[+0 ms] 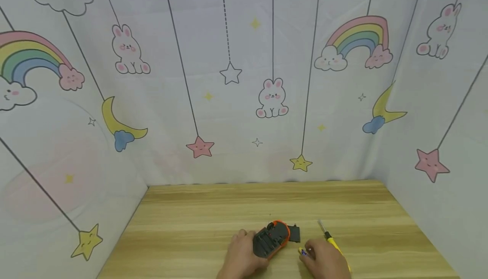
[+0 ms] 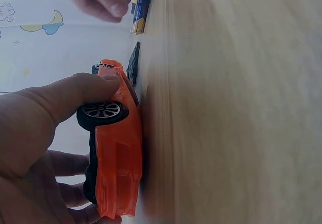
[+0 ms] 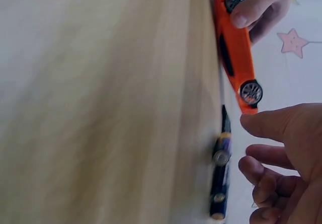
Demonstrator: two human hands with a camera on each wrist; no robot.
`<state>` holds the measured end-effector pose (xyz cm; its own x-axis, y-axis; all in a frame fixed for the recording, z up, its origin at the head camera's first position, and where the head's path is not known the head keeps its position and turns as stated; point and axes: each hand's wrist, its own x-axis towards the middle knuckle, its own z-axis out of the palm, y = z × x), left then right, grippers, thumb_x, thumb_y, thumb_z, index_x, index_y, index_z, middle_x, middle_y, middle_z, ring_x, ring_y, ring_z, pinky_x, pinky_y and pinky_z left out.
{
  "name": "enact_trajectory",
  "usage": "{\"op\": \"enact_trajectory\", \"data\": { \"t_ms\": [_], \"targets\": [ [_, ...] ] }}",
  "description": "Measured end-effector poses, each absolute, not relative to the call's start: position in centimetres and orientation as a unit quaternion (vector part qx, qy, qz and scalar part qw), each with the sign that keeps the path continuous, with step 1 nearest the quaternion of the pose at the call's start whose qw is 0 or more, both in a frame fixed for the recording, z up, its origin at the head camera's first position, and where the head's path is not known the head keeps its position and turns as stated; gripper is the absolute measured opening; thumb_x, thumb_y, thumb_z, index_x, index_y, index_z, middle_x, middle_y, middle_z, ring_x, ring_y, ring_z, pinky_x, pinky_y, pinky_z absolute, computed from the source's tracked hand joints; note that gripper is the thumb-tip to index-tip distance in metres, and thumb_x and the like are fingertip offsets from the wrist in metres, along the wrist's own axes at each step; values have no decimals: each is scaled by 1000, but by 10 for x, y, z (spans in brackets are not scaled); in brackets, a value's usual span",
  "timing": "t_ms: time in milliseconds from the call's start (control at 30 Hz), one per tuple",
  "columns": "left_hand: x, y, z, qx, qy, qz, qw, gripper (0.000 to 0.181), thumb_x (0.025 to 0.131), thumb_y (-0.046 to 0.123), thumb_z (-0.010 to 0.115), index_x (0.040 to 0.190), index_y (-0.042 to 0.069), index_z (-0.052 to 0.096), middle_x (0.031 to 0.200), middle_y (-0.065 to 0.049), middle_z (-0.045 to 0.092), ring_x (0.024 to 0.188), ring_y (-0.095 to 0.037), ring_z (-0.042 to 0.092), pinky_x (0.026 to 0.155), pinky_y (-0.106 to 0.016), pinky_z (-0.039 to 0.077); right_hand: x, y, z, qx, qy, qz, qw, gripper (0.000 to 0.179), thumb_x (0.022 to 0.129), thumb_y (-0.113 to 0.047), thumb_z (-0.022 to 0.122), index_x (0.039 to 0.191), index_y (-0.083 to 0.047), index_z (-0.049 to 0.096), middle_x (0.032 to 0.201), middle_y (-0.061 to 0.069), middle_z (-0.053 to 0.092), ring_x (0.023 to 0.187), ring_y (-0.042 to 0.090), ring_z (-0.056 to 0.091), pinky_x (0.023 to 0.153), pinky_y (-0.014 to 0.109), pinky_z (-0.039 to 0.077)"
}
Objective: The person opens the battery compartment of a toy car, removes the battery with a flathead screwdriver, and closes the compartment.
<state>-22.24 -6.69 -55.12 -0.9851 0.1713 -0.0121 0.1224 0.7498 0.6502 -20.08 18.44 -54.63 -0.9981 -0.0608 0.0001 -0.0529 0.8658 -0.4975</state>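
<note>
An orange toy car (image 1: pixel 273 240) lies wheels-up on the table, its black underside showing an uncovered battery compartment. My left hand (image 1: pixel 242 255) grips the car from the left, with the thumb (image 2: pixel 103 89) against its side by a wheel. Small blue and yellow batteries (image 3: pixel 220 178) lie on the table beside my right hand (image 1: pixel 327 260). The right fingers are loosely bent and apart, with nothing between them, and the thumb (image 3: pixel 264 125) points toward the car. A black battery cover (image 1: pixel 295 233) lies just past the car's front end.
A screwdriver with a yellow handle (image 1: pixel 332 241) lies on the wood-grain table (image 1: pixel 183 224), partly hidden by my right hand. White curtains (image 1: pixel 236 114) printed with rabbits, stars and rainbows enclose the table at the back and both sides.
</note>
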Motion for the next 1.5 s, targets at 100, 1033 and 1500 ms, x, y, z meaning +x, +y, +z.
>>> {"op": "enact_trajectory", "data": {
  "t_ms": [100,1033,1500],
  "targets": [
    [-223,-69,-551,76,935,344,31,84,58,31,93,129,-3,64,103,-9,56,89,-24,47,82,-47,47,-205,175,-544,-52,953,-299,1,27,86,-31,80,105,-12,74,80,-5,63,69,10,55,62,33,48],
    [-223,-66,-560,85,944,318,20,89,65,53,85,124,-9,62,95,-11,55,83,-25,48,71,-46,50,-222,116,-549,-51,949,-311,20,77,79,-52,83,131,1,62,116,17,61,98,32,66,82,55,55],
    [-223,-81,-545,73,894,432,91,29,85,15,79,101,-6,67,89,-9,61,82,-24,59,74,-50,51,-228,111,-549,-41,932,-356,54,69,82,-29,82,137,6,57,112,16,59,87,25,58,77,53,53]
  ]
}}
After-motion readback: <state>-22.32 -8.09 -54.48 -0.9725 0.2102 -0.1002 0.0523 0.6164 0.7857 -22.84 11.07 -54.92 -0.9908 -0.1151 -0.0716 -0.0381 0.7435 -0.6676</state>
